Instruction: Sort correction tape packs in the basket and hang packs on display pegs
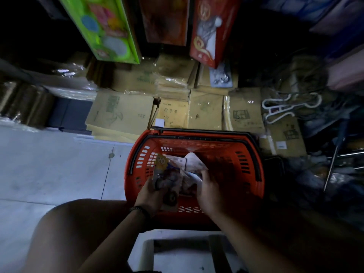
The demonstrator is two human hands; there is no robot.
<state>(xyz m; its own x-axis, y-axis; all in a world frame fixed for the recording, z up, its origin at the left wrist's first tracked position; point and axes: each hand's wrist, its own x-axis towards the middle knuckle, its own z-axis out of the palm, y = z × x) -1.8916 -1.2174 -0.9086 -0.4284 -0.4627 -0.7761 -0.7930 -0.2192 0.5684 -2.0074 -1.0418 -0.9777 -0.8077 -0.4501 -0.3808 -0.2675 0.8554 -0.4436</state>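
A red plastic basket [246, 154] with black handles stands on the floor in front of me. Several correction tape packs [178, 162] lie in its left half. My left hand [151, 196] grips a stack of packs [165, 172] with yellow and blue card backs, held upright at the basket's left side. My right hand [208, 188] reaches into the basket and its fingers pinch a pale pack [194, 163] lying there. No display pegs are in view.
Stacks of brown wrapped exercise books [122, 113] lie on the floor beyond the basket. Green [104, 26] and red [212, 30] boxes hang above. White hangers [283, 109] and dark clutter sit right. A white stool [177, 253] is below me, tiled floor [49, 164] to the left.
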